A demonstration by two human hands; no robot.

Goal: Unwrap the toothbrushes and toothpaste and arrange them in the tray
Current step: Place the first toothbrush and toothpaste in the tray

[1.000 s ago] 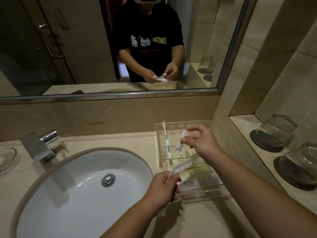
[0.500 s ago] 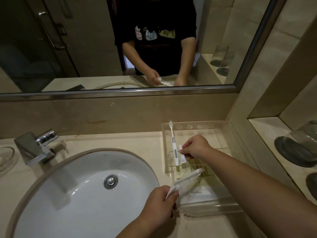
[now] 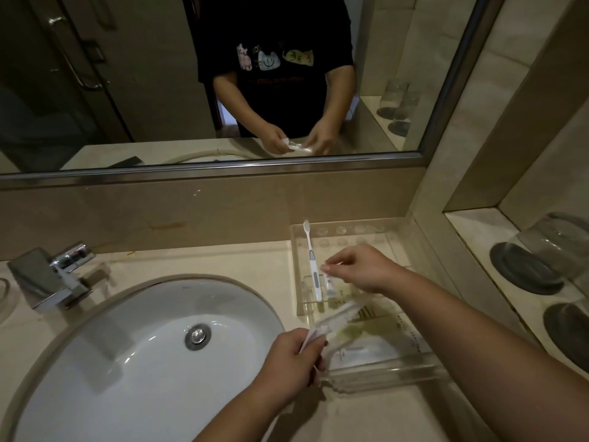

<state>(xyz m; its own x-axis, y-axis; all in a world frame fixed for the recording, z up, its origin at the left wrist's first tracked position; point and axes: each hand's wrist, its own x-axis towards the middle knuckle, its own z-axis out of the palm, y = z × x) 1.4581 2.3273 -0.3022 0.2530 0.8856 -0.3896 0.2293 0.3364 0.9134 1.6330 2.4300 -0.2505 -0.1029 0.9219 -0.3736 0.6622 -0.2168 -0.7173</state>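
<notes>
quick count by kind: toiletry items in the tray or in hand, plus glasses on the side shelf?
Unwrapped toothbrush in the clear tray: 1
Toothpaste tube in the tray, beside it: 1
Wrapper held in the left hand, contents unclear: 1
Upturned glasses on the side shelf, counting one cut off at the edge: 2
Total: 5
The right hand holds nothing.

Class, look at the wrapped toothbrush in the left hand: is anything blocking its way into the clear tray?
Its own wrapper, mainly. The left hand grips the wrapped toothbrush over the clear tray. The right hand hovers above the tray's middle, by the unwrapped toothbrush and toothpaste. Bare tray floor shows near the front.
</notes>
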